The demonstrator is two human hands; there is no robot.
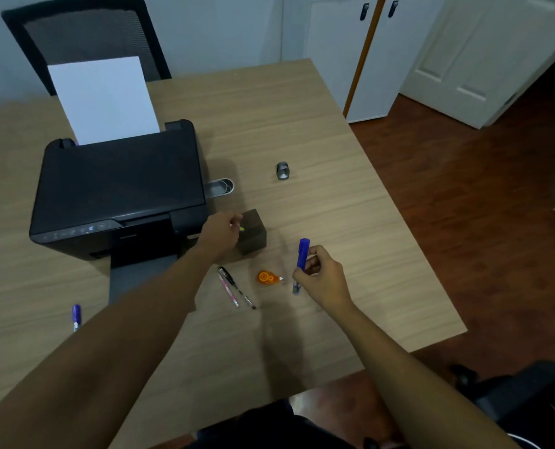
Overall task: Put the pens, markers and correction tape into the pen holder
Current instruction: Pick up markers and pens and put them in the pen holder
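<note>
Spanning pale wood, table (302, 124) meets reddish floor (496, 222).

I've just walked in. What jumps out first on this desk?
The big black printer with white paper standing in it fills the left. Beside it, the left hand reaches to a dark pen holder, while the right hand holds a blue marker above an orange correction tape.

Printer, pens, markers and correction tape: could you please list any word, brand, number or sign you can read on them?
None can be read.
Printer: faint icons and a small mark on the front panel, too blurred to read.
Pink pen: a pattern or print, too small to tell.
Blue marker in the right hand: no legible label.
Orange correction tape: nothing legible.
</note>
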